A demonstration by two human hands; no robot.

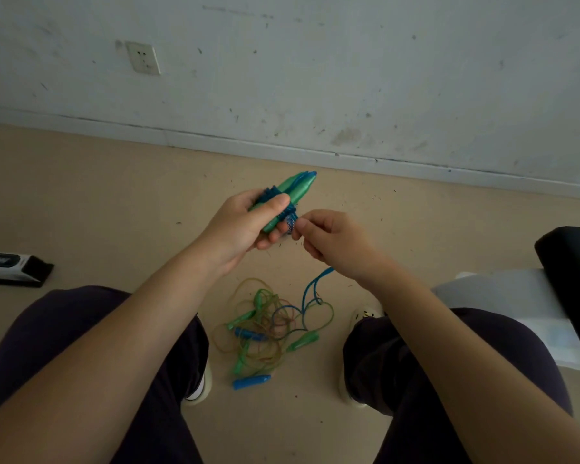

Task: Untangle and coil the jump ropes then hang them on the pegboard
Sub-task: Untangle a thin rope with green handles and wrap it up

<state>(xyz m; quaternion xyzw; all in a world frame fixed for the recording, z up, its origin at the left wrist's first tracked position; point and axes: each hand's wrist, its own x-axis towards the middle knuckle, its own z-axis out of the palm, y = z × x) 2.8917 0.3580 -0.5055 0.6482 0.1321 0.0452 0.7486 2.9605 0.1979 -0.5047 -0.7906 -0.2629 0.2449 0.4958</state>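
Floor tangle (268,329): between my feet, limp, light.
Left hand (248,222): above tangle, fingers wrapped round the stiff handles (295,189).
Right hand (329,239): pinches soft blue cord (290,224) at the wraps.

Handles (295,189): green and blue. Cord (290,222) wound round them: blue with white flecks. Tangled ropes (268,324) on the floor (114,195): green, yellowish and blue cords. Floor: beige. Wall (349,61): white, dark-speckled. Trousers (47,329): dark purple.
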